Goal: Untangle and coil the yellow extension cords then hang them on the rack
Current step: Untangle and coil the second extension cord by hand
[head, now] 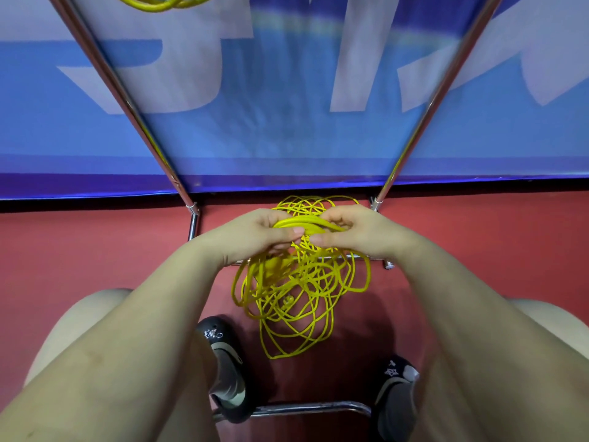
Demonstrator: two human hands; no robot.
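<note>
Both hands pinching strands above tangled cord pile, coiling barely started.

Near: dark shoes on red floor. Left hand and right hand have fingers curled, pinching a few yellow cord loops; most of the thin yellow extension cord tangle lies loose on the floor, still to coil. Beyond: chrome tube rack, one yellow coil apparently hung already, blue banner behind.

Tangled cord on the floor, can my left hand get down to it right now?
Probably not yet: the left hand is gripping the cord bundle with the right hand, though nothing blocks the tangle below.
</note>
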